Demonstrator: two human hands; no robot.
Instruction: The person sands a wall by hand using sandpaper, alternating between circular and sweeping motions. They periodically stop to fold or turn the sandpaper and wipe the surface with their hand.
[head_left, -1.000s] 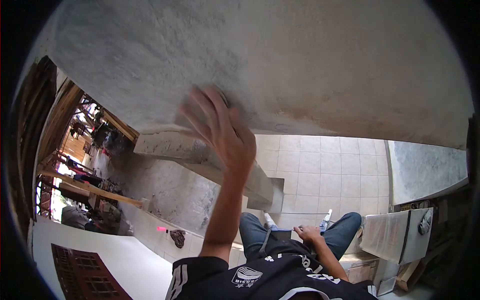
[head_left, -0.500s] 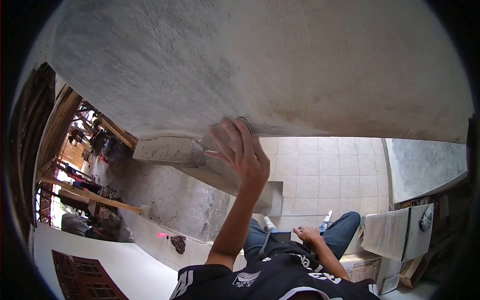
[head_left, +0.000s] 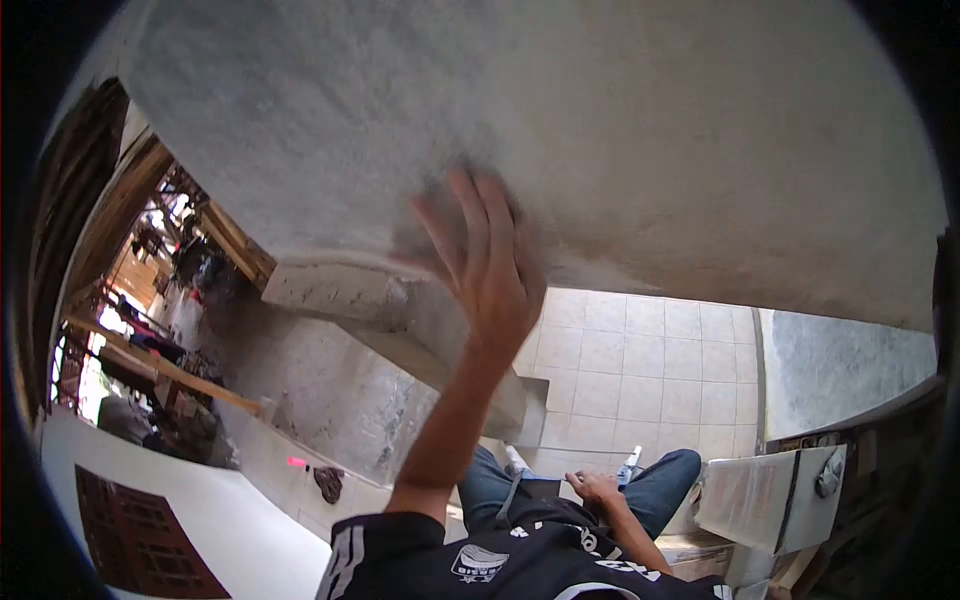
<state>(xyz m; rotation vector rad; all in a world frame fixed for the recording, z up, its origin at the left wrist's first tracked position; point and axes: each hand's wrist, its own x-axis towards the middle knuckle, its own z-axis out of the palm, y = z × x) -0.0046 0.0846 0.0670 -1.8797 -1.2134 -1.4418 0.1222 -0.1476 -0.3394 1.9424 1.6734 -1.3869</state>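
My left hand is raised against the grey plastered wall, its back towards me and its fingers stretched out and spread. Motion smears the fingertips. A dark, blurred patch shows around the fingers; whether it is shadow or a thin thing under the palm, I cannot tell. Low over my lap, near my waist, rests my right hand, with loosely bent fingers and nothing visible in it.
Below the wall's edge runs a concrete ledge. Pale floor tiles lie beneath. A translucent container stands at the lower right. Wooden beams and clutter are at the left. A dark crumpled thing lies on the floor.
My left hand has moved up the wall, away from its lower edge. The view has shifted slightly. My right hand still rests over my lap.
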